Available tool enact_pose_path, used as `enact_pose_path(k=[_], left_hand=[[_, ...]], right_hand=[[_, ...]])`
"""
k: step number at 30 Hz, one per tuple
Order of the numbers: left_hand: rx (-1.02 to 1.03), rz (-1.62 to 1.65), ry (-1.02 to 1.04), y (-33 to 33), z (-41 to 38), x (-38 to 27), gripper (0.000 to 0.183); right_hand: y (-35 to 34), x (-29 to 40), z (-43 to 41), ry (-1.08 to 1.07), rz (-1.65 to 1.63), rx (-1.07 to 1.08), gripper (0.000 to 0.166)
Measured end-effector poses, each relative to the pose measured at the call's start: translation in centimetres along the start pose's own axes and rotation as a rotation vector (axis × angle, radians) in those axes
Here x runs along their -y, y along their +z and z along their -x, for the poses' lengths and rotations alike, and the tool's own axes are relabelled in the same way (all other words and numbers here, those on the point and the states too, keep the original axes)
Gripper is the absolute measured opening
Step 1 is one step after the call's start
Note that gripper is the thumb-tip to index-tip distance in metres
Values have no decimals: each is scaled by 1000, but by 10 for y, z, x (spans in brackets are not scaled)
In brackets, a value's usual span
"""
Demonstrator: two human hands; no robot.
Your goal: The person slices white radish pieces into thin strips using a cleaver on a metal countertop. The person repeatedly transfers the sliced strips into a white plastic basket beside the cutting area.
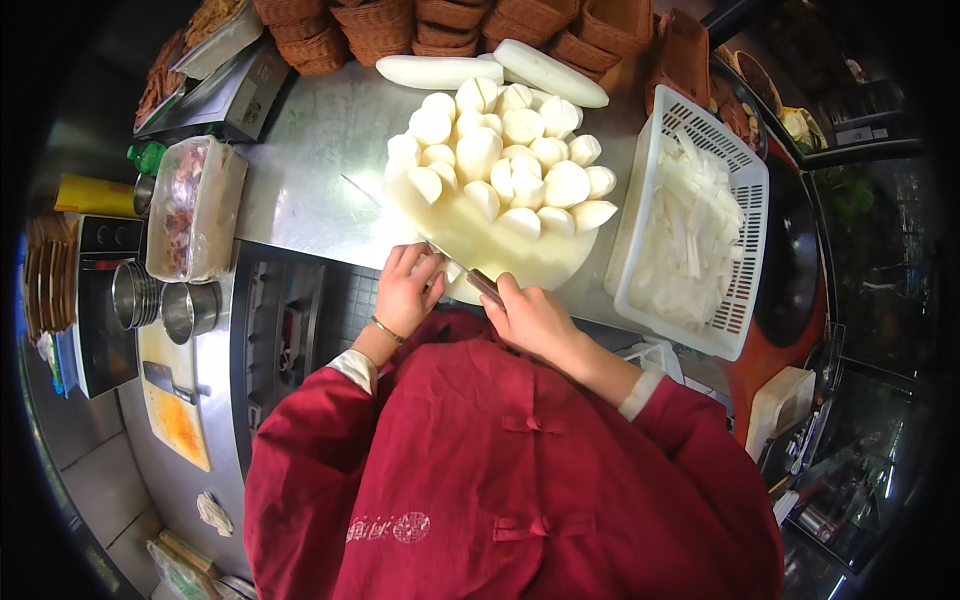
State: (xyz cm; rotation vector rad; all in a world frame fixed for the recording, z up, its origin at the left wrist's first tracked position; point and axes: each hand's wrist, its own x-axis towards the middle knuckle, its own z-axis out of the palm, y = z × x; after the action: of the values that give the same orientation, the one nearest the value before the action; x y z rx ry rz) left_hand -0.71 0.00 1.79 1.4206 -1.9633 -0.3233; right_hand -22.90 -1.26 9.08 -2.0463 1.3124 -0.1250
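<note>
My right hand grips the brown wooden handle of a kitchen knife at the near edge of a round, pale cutting board. The blade points away to the upper left. My left hand has its fingers curled over a piece of white radish beside the blade; part of the piece is hidden by the fingers. Beyond the hands, many peeled white radish chunks are heaped on the board. Whole peeled radishes lie behind the heap. A white slotted plastic basket at the right holds cut white radish pieces.
Stacked brown woven baskets line the far edge of the metal counter. At the left are a plastic tub of meat, metal bowls and a cleaver on another cutting board.
</note>
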Motion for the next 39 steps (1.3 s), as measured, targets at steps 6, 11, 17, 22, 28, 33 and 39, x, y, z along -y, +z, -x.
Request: enact_pose_path(k=[6,11,17,22,28,33,39], left_hand=[[-1,11,-4,0,1,1,30],[-13,25,-20,1,3,2,29],[-36,40,-15,2,5,4,28],[-46,56,-32,2,5,3,29],[-68,88,-45,1,7,3,31],[-70,103,-52,2,10,5,28],[-63,92,-51,2,10,7,27]], right_hand=[[2,0,-3,-44,-54,-21,32],[4,0,-3,10,-46,2,32],[5,-2,0,45,-1,60,32],[7,-2,-1,-14,-13,-33,31],[6,1,-2,35,-13,36,33],[6,8,-3,66,-37,51,32],[4,12,-3,3,-17,-6,32]])
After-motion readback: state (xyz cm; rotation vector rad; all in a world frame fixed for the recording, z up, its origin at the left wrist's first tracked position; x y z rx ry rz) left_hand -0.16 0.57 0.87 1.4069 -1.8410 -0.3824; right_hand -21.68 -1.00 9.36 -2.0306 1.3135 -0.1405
